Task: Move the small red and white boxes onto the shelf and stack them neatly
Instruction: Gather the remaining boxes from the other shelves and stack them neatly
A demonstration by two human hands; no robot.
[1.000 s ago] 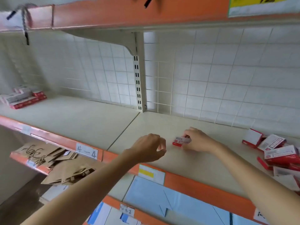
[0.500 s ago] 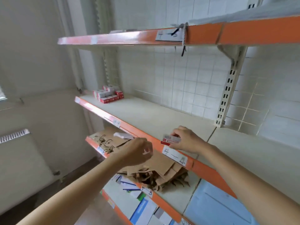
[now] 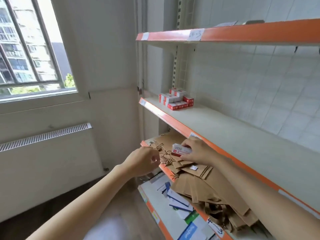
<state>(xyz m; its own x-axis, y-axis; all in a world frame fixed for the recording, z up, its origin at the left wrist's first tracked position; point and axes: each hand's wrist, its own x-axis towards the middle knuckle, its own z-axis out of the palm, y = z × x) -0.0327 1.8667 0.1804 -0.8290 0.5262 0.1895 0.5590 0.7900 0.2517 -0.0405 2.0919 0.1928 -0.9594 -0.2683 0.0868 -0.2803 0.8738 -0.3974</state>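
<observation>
Right hand: right hand point(image 3: 196, 151) reaches forward from the lower right, forearm stretched along the front of the shelving, fingers and thumb pinching a small red and white box point(image 3: 181, 150) by its end
Held box: white face up with a red band along its lower side, tilted slightly, in the air in front of the orange edge of the middle shelf point(image 3: 225, 135), over the brown paper bags point(image 3: 199, 181) on the shelf below
Left hand: left hand point(image 3: 143, 160) is raised just left of the box without touching it, wrist bent a little inward, fingers curled loosely toward the palm with nothing visible between them; whether the curl is tight is hard to tell through the blur
Left arm: bare forearm runs up from the bottom left corner toward the middle
Stacked boxes: stack of red and white boxes point(image 3: 175, 100) sits at the far left end of the middle shelf, against the back upright, well apart from both hands
Lower shelf: blue and white packets point(image 3: 180, 203) lie under and beside the bags
Surroundings: window point(image 3: 32, 47) at upper left, radiator point(image 3: 45, 135) beneath it
</observation>
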